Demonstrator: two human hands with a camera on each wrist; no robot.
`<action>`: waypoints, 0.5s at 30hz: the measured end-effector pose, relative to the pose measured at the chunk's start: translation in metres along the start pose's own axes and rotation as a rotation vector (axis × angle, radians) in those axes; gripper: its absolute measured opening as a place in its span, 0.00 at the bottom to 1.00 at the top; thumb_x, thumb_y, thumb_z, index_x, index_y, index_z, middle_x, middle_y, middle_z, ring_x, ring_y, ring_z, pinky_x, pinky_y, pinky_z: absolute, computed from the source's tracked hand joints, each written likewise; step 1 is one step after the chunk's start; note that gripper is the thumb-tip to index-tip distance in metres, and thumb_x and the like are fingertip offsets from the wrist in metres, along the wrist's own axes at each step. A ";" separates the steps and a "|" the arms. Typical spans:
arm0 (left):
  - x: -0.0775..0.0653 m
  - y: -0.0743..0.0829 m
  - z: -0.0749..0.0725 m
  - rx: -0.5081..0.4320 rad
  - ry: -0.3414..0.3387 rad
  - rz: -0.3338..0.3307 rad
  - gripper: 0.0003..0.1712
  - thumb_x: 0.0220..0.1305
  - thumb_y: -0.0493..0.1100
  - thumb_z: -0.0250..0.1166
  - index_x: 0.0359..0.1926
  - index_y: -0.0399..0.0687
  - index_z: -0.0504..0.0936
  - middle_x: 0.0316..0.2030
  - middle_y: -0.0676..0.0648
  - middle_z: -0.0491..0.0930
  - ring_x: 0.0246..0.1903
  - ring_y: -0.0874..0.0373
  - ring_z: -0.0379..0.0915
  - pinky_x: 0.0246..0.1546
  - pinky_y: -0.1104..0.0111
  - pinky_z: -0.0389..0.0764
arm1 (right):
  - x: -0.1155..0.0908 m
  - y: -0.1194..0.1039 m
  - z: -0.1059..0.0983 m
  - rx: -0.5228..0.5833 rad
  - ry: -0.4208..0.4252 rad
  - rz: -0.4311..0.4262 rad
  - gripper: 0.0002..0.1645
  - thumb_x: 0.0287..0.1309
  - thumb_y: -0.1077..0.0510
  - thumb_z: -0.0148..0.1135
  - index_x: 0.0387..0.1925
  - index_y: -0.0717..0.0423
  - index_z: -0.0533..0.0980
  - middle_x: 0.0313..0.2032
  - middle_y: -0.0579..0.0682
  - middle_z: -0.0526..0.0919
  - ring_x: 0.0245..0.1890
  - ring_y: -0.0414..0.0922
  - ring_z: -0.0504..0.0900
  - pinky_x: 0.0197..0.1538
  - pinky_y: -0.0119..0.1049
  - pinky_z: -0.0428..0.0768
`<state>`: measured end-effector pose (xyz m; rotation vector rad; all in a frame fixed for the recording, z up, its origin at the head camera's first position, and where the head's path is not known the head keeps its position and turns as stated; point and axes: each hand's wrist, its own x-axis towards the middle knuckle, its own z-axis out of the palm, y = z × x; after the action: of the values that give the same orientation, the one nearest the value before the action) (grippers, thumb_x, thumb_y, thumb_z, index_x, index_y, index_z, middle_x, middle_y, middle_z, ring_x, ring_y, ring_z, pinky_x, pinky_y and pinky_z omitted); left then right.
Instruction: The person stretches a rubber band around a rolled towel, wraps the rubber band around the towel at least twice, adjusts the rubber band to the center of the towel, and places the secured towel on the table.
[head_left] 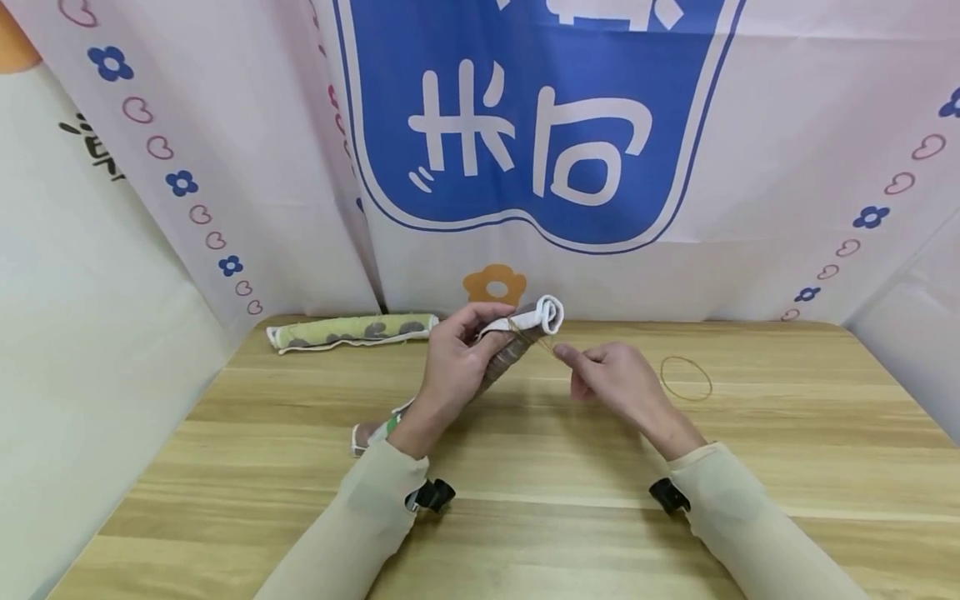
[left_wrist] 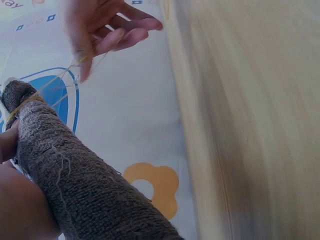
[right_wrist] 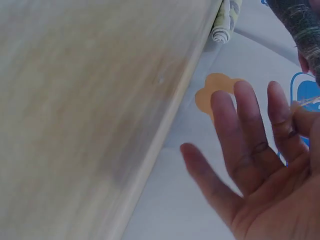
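Observation:
My left hand [head_left: 459, 360] grips a rolled grey-brown towel [head_left: 504, 360] with white edging near its upper end, holding it tilted above the table. A thin yellow rubber band [left_wrist: 37, 98] loops around that end of the roll. Its other side is stretched out to my right hand [head_left: 618, 379], where it catches at the thumb and index finger. In the right wrist view the remaining fingers [right_wrist: 245, 127] of this hand are spread, off the towel. The towel's lower end [head_left: 367, 437] shows behind the left wrist, close to the tabletop.
A second rolled towel [head_left: 352, 332], yellow-green with grey patches, lies along the table's back left edge. Another rubber band [head_left: 686, 378] lies on the wooden table [head_left: 555, 533], right of my right hand. Behind the table hangs a printed cloth [head_left: 420, 267].

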<state>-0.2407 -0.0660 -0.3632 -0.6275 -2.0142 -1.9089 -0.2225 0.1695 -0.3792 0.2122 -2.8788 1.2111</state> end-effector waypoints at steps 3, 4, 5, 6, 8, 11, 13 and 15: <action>0.001 0.002 0.001 -0.009 0.004 -0.001 0.15 0.64 0.25 0.71 0.51 0.36 0.88 0.48 0.42 0.88 0.47 0.44 0.83 0.44 0.70 0.82 | 0.001 0.001 -0.005 -0.091 -0.013 0.046 0.43 0.75 0.28 0.53 0.14 0.53 0.82 0.17 0.51 0.83 0.20 0.47 0.76 0.31 0.41 0.73; 0.001 0.002 0.001 -0.010 0.007 -0.001 0.15 0.64 0.25 0.71 0.51 0.36 0.89 0.48 0.42 0.88 0.47 0.43 0.83 0.43 0.70 0.82 | 0.002 0.001 -0.007 -0.118 -0.020 0.062 0.42 0.75 0.29 0.54 0.13 0.53 0.82 0.16 0.51 0.82 0.19 0.46 0.74 0.29 0.41 0.71; 0.001 0.002 0.001 -0.010 0.010 -0.001 0.15 0.64 0.25 0.71 0.51 0.36 0.89 0.48 0.42 0.89 0.47 0.43 0.83 0.43 0.70 0.82 | 0.002 0.002 -0.009 -0.138 -0.029 0.071 0.41 0.75 0.31 0.55 0.13 0.53 0.82 0.16 0.50 0.82 0.19 0.45 0.74 0.29 0.40 0.70; 0.001 0.001 0.001 -0.006 0.015 -0.002 0.15 0.65 0.25 0.71 0.51 0.36 0.89 0.48 0.42 0.89 0.46 0.45 0.83 0.43 0.70 0.82 | 0.002 0.003 -0.010 -0.158 -0.039 0.080 0.41 0.76 0.32 0.56 0.12 0.52 0.81 0.15 0.50 0.81 0.19 0.45 0.73 0.27 0.40 0.69; 0.001 0.000 0.001 0.004 0.034 -0.003 0.16 0.64 0.25 0.71 0.52 0.36 0.89 0.49 0.42 0.89 0.46 0.48 0.83 0.43 0.71 0.82 | 0.003 0.004 -0.010 -0.181 -0.061 0.082 0.40 0.76 0.34 0.56 0.12 0.52 0.81 0.15 0.49 0.81 0.18 0.44 0.71 0.26 0.40 0.67; 0.001 -0.004 0.000 0.031 0.071 0.000 0.17 0.64 0.25 0.71 0.53 0.37 0.89 0.49 0.42 0.89 0.45 0.50 0.83 0.42 0.71 0.82 | 0.002 0.002 -0.008 -0.148 -0.110 0.041 0.38 0.76 0.35 0.58 0.14 0.53 0.82 0.16 0.50 0.81 0.17 0.42 0.69 0.25 0.38 0.67; 0.001 -0.006 0.000 0.057 0.086 0.003 0.17 0.64 0.25 0.71 0.53 0.37 0.89 0.50 0.42 0.88 0.45 0.49 0.83 0.42 0.72 0.83 | 0.001 0.000 -0.006 -0.101 -0.151 -0.024 0.34 0.75 0.36 0.60 0.19 0.54 0.85 0.20 0.48 0.84 0.18 0.42 0.74 0.27 0.38 0.72; 0.000 -0.009 0.001 0.083 0.088 0.008 0.16 0.65 0.25 0.70 0.53 0.38 0.89 0.49 0.41 0.88 0.45 0.47 0.83 0.41 0.72 0.83 | 0.000 -0.003 -0.004 -0.071 -0.164 -0.144 0.26 0.73 0.41 0.66 0.25 0.54 0.89 0.24 0.46 0.85 0.21 0.41 0.76 0.28 0.37 0.74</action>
<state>-0.2454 -0.0657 -0.3706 -0.5200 -2.0212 -1.8050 -0.2221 0.1709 -0.3742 0.5314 -2.9743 1.1151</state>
